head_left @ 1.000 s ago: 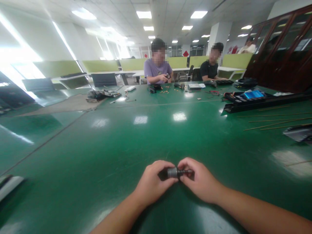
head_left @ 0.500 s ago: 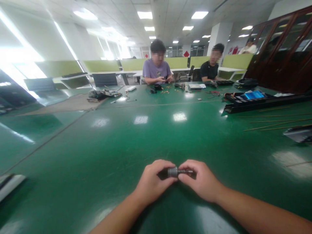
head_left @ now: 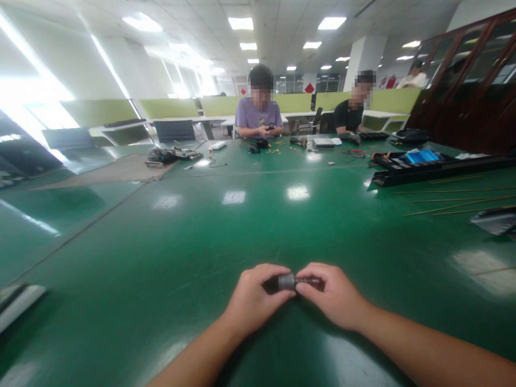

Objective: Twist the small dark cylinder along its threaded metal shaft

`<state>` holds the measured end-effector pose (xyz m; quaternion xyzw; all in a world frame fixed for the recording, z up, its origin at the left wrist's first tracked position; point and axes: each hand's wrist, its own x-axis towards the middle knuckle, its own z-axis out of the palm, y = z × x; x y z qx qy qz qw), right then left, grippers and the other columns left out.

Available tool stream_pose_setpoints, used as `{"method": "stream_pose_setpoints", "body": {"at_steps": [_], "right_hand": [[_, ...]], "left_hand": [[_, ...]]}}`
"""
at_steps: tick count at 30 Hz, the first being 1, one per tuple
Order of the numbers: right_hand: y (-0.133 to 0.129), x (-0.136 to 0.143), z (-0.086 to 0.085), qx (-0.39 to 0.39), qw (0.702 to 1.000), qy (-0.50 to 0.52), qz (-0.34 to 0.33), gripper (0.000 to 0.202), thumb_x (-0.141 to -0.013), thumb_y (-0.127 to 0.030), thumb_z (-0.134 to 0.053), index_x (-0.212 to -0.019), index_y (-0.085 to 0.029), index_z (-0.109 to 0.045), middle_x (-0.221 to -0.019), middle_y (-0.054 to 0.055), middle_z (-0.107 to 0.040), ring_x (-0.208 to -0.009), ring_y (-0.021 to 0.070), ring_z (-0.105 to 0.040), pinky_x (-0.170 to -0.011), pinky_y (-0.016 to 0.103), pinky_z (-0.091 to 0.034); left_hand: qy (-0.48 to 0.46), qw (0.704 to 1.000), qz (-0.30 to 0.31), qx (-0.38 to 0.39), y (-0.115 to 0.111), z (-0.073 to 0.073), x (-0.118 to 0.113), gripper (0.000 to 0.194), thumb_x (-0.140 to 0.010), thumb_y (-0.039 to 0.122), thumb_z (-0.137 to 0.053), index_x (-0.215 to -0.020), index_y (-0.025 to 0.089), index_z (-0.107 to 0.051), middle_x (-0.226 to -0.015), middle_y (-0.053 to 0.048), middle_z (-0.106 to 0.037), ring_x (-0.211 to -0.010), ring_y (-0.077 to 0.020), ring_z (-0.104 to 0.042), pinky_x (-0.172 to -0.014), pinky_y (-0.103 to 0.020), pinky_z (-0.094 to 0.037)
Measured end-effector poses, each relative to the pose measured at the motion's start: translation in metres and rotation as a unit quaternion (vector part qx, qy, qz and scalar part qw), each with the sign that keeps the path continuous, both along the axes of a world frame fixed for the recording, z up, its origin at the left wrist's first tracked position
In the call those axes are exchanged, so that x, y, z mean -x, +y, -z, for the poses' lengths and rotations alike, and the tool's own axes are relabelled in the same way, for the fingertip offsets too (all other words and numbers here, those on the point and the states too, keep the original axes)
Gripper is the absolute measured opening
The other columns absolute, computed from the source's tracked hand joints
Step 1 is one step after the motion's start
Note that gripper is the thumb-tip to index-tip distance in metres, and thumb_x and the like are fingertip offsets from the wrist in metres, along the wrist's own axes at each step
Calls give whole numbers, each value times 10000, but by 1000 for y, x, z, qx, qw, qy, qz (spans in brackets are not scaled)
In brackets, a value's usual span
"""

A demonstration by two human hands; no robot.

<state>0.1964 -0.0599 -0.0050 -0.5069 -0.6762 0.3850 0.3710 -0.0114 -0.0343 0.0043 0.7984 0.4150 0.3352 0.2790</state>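
A small grey metal cylinder (head_left: pixel 286 282) with a thin dark shaft (head_left: pixel 309 280) on its right side is held level over the green table (head_left: pixel 242 231), near the front. My left hand (head_left: pixel 258 295) grips the cylinder between thumb and forefinger from the left. From the right, my right hand (head_left: pixel 332 293) pinches the shaft close to where it meets the cylinder. The fingertips of both hands nearly touch. The palm sides and lower fingers of both hands are hidden.
Opposite sit a person in a purple shirt (head_left: pixel 258 115) and one in black (head_left: pixel 347 115). A black tray (head_left: pixel 427 173) and thin rods (head_left: pixel 451 201) lie at the right. Parts and cables (head_left: pixel 173 155) are at the back left, a pale object (head_left: pixel 22 306) at the left edge.
Both hands keep their grip on the metal part, with the right fingers slightly shifted along the shaft. The person in black has leaned to the right.
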Motion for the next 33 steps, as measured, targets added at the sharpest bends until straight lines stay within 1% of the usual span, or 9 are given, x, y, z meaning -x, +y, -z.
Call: {"method": "stream_pose_setpoints", "body": {"at_steps": [5,9,14,20,33], "right_hand": [[0,1,0,3,1000,10,-2,99,-811,-219,-683,-883,-201,-749,-823,32,-712,-768,186,-644,-693,279,-475],[0,0,0,4,1000,13,-3,104,-803,-203,-679,-884,-200,-744,-814,32,-713,-759,187,-649,-684,279,-484],[0,0,1,4,1000,18,-1,109,-792,-207,-685,-884,-200,-744,-828,37,-720,-780,194,-658,-696,283,-498],[0,1,-1,15,1000,27,0,94,-795,-198,-681,-867,-193,-742,-820,33,-719,-770,186,-659,-702,280,-498],[0,0,-2,9,1000,25,0,78,-784,-181,-692,-846,-181,-739,-806,22,-711,-743,167,-650,-682,255,-490]], "left_hand": [[-3,1000,1,-2,-1,0,0,254,-718,278,-798,-962,239,-741,-949,-30,-760,-880,-202,-706,-815,-304,-546],[0,1000,-2,-3,-1,1,-1,255,-716,286,-798,-960,238,-742,-945,-33,-763,-875,-206,-709,-814,-309,-550],[-4,1000,-7,-1,-1,-2,-2,245,-712,298,-800,-944,238,-751,-933,-31,-767,-861,-209,-714,-806,-310,-553],[2,1000,-17,5,-2,-3,-2,249,-711,293,-807,-948,242,-752,-925,-19,-769,-848,-206,-717,-803,-309,-554],[4,1000,-21,-2,-3,-3,-2,257,-710,299,-809,-953,240,-753,-930,-20,-770,-856,-209,-719,-811,-312,-558]]}}
